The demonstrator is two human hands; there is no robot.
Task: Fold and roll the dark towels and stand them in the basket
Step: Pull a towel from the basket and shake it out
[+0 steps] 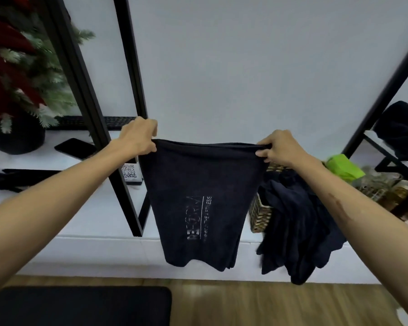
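A dark navy towel with a pale printed logo hangs in the air in front of the white wall, folded over along its top edge. My left hand pinches its top left corner and my right hand pinches its top right corner. To the right, a woven basket stands on the white ledge, with several more dark towels heaped in it and spilling down over the ledge's front.
A black metal shelf frame rises just left of the towel. A phone, a QR-code card, a potted tree and a green packet sit on the ledge. A black mat lies on the wooden floor.
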